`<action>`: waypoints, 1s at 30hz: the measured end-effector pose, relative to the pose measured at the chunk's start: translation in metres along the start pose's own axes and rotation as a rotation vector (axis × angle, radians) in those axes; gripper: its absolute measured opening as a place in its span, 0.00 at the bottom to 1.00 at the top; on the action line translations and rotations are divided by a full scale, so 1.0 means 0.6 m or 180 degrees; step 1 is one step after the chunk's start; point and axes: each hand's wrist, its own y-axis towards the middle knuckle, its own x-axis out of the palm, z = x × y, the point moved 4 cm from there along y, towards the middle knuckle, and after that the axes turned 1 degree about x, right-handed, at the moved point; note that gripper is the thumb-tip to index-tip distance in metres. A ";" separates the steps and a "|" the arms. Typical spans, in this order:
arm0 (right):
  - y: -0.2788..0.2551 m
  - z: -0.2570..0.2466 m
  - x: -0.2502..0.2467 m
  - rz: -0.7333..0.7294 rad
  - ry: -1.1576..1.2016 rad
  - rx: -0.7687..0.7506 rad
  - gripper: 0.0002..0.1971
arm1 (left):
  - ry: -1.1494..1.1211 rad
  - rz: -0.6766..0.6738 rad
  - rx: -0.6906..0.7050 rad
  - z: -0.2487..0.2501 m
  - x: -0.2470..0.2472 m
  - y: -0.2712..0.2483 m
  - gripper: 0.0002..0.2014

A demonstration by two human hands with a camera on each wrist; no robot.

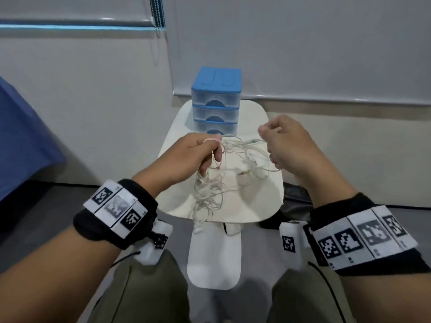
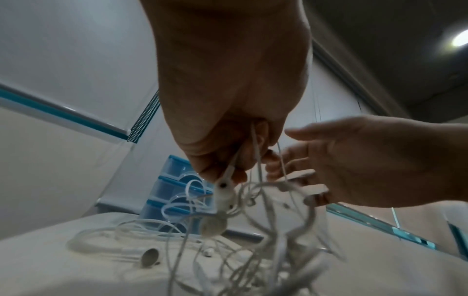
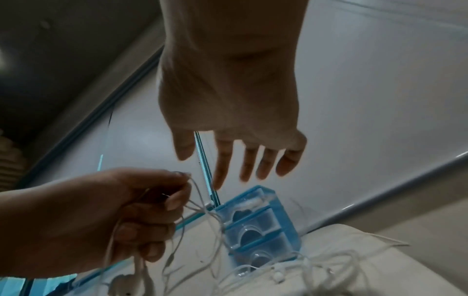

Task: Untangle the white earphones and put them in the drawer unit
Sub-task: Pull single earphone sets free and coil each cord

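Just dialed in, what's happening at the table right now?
A person's left hand grips a tangled bunch of white earphones lifted over the small white table. The right hand is beside the tangle with fingers straight, holding nothing. The blue drawer unit stands at the table's far end, all three drawers closed.

tangled earphones [image 1: 224, 169] spread before drawer unit [image 1: 215, 101], 3 closed drawers, table [image 1: 261, 206] bare nearer

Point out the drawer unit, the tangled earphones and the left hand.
drawer unit [image 1: 216, 83]: head view, on its blue top.
earphones [image 1: 211, 190]: head view, on the hanging tangle of cable.
left hand [image 1: 184, 157]: head view, on its back.
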 end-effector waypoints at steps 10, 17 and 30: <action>-0.037 -0.060 0.044 -0.0967 0.0067 -0.0905 0.18 | 0.0410 -0.0032 0.0030 0.037 -0.010 0.015 0.19; -0.028 -0.120 -0.044 -0.0367 0.3176 -0.1053 0.14 | 0.0398 -0.0283 0.0025 0.005 -0.007 0.009 0.17; -0.012 -0.055 -0.096 0.0424 0.0958 -0.0702 0.08 | 0.0312 0.0076 0.0131 -0.007 -0.024 0.030 0.18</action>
